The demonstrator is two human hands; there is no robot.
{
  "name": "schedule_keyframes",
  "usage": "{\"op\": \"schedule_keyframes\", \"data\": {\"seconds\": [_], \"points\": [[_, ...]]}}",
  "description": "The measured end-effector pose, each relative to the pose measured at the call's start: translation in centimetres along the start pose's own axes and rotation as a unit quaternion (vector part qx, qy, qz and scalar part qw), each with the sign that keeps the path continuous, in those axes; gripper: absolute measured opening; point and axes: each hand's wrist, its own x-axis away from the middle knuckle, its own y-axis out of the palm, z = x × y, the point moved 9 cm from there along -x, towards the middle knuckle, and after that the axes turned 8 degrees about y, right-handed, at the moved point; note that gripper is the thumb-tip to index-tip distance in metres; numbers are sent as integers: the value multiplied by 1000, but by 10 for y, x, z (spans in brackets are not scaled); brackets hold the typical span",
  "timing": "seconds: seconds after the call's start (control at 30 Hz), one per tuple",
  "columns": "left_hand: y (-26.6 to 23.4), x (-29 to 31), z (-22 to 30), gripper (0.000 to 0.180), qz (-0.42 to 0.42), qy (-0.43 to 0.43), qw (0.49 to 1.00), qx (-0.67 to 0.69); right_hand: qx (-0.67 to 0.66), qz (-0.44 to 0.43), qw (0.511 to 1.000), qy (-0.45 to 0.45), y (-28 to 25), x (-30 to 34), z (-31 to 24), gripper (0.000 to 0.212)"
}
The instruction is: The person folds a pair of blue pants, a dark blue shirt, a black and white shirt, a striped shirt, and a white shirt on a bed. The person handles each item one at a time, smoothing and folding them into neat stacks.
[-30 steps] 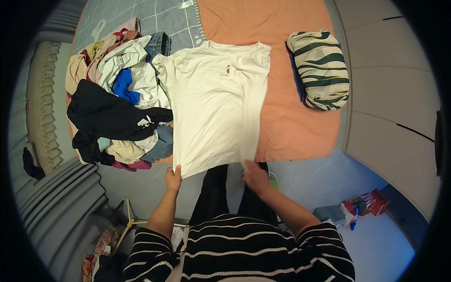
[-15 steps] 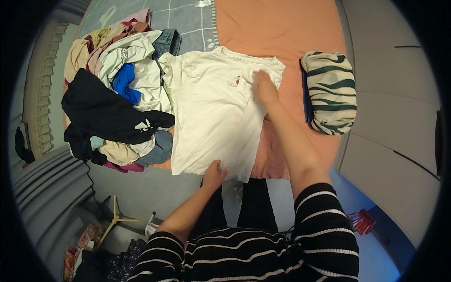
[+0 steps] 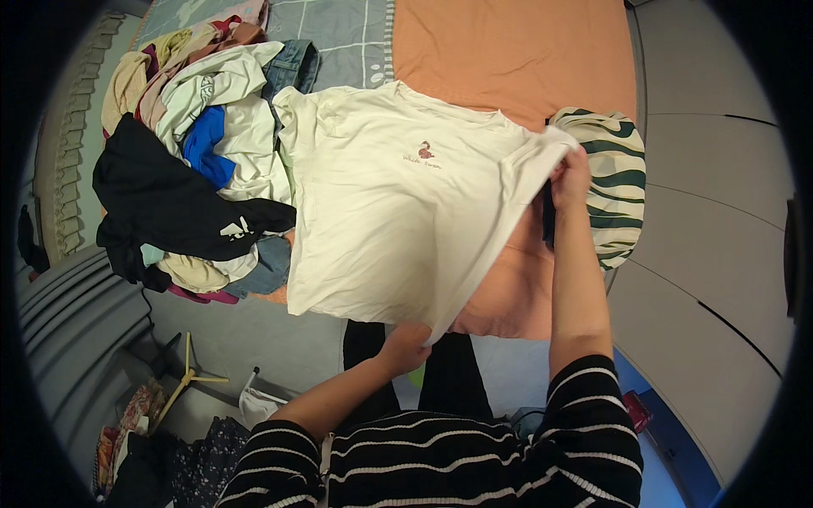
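A white T-shirt point(image 3: 373, 203) with a small reddish print on the chest lies spread over the near edge of the bed, neckline away from me. My right hand point(image 3: 572, 176) grips its right sleeve, lifting that side off the bed toward the striped bundle. At the bottom hem, my left hand point(image 3: 405, 347) is closed on the shirt's near right corner, its fingers partly hidden by the cloth. Between both hands the right side edge is pulled taut in a slant.
Left of the shirt is a heap of clothes, with a black garment point(image 3: 178, 195), a blue piece point(image 3: 207, 148) and jeans point(image 3: 292, 66). A cream and green striped folded bundle point(image 3: 616, 195) sits at the bed's right edge. The orange sheet point(image 3: 508, 51) covers the bed's right part.
My right hand has moved right from the chest, drawing the sleeve outward and up. My left hand has shifted right and nearer along the hem and closed on it. The print shows fully.
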Motion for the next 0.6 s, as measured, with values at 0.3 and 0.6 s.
{"op": "schedule_keyframes", "data": {"seconds": [0.3, 0.6], "points": [[52, -2, 30, 31, -211, -65, 973, 74, -130, 84, 987, -52, 17, 33, -17, 36], [24, 48, -34, 32, 44, -213, 974, 66, 177, 36, 976, 120, 132, -18, 92, 34]]}}
